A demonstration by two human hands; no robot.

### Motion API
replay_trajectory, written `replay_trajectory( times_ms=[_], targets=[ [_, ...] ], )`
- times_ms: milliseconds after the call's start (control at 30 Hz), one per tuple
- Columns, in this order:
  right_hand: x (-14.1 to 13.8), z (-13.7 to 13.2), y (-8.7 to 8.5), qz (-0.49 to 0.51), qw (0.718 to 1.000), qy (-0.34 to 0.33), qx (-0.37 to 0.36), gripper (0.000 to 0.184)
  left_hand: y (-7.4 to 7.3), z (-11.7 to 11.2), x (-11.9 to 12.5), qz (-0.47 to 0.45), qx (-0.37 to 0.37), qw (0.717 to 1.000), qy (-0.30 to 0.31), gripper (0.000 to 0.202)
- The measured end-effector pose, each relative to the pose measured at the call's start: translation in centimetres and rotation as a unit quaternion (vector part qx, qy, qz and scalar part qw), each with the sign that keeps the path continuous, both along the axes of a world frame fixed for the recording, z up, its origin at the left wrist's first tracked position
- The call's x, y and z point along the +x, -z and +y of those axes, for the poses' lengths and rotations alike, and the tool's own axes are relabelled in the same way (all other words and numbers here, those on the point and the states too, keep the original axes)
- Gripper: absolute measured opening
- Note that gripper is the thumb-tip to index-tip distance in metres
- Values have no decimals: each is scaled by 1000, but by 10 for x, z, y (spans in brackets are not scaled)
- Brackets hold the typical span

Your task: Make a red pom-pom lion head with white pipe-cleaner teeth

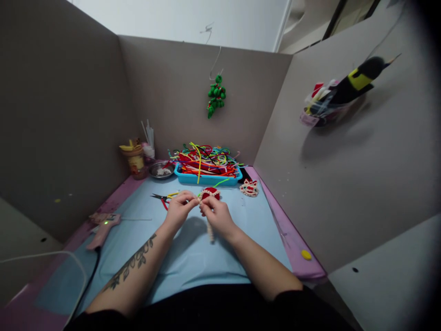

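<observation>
Head view, only one. Work in hand: red-and-cream piece (211,192), over the middle of the worktop (241,250), in front of the blue tray (206,178) of coloured fuzzy stems (215,158). Cream strip (210,233) hangs down below the right fingers; whether it joins the piece is hidden.

Doing it well, my judgement: it's fine fingertip work, so one hand should steady the piece while the other works the small part. Pinch close to the joint, go lightly so the fuzz doesn't flatten, keep the strip free of the fingers. Glue gun (106,225), its light lit green, is likely hot; forearm should stay off it.

Hands: left hand (188,201) has thumb and fingertips pinched on a pale bit (199,199) at the piece's left edge; exact part too small to tell. Right hand (208,207) curled, thumb and fingers closed on the piece's lower left side, partly covering it. Fingertips nearly meet. Scissors (159,196) lie just beyond the left hand.
</observation>
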State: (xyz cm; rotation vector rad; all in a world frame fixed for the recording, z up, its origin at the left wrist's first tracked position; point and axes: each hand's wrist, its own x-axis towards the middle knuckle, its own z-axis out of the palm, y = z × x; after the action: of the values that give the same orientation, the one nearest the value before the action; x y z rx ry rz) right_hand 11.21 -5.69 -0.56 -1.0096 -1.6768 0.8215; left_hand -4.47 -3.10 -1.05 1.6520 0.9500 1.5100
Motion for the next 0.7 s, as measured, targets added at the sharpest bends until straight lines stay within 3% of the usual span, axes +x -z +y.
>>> replay_trajectory(
  times_ms=[233,400,500,700],
  targets=[
    [2,0,-10,129,963,-138,-193,36,-2,0,-5,-7,1,999,54,17],
    [2,0,-9,172,939,-178,-238,40,-4,2,-7,-22,-8,994,108,22],
    [2,2,-7,176,946,-150,-228,38,-6,2,-7,-24,-31,992,117,22],
    [1,0,-6,95,988,-6,-118,30,-9,0,-5,33,-19,996,77,21]
  ],
)
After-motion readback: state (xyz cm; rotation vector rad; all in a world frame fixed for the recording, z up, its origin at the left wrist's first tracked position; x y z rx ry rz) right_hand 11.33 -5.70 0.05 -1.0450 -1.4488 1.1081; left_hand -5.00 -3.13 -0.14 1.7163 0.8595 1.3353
